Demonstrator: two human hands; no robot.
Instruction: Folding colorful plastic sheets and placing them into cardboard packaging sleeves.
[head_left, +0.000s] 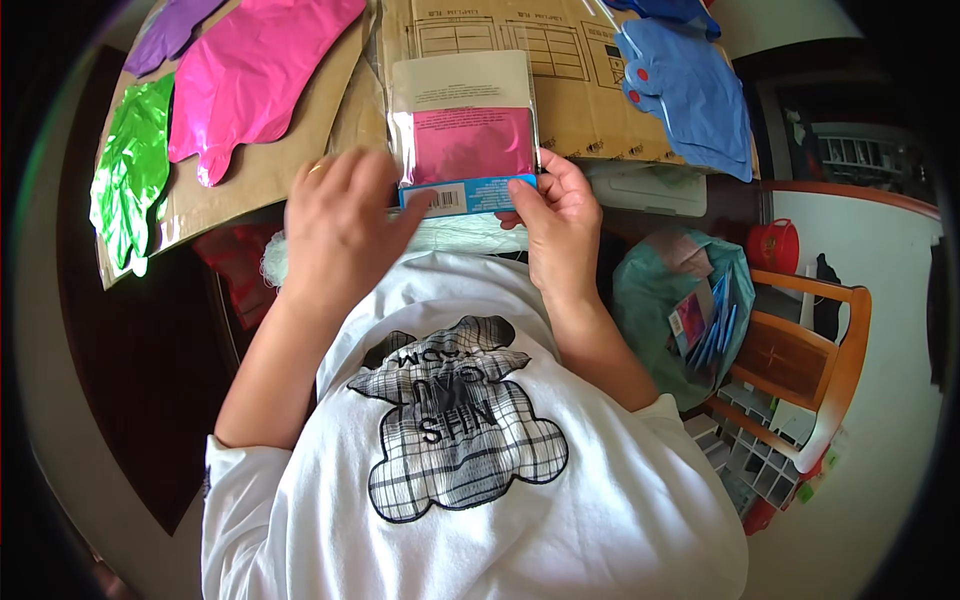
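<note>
The flat, clear packet (475, 145) with a pink sheet inside is at upper centre of the frame, its long axis running nearly top to bottom and its blue-banded end nearest the wearer. The right hand (562, 228) is the nearer one — it pinches the packet's lower right corner, thumb on the face, fingers by the edge and behind. From that hand the packet lies up and to the left.

The left hand (343, 225) is to the left of the packet, which lies to its right and slightly up; its thumb points at the lower left corner. It is blurred, fingers bent — I cannot tell whether it touches the packet or grips anything. Beyond, brown cardboard (580, 125) spans the top of the frame, with a pink foil piece (255, 80) at upper left.
</note>
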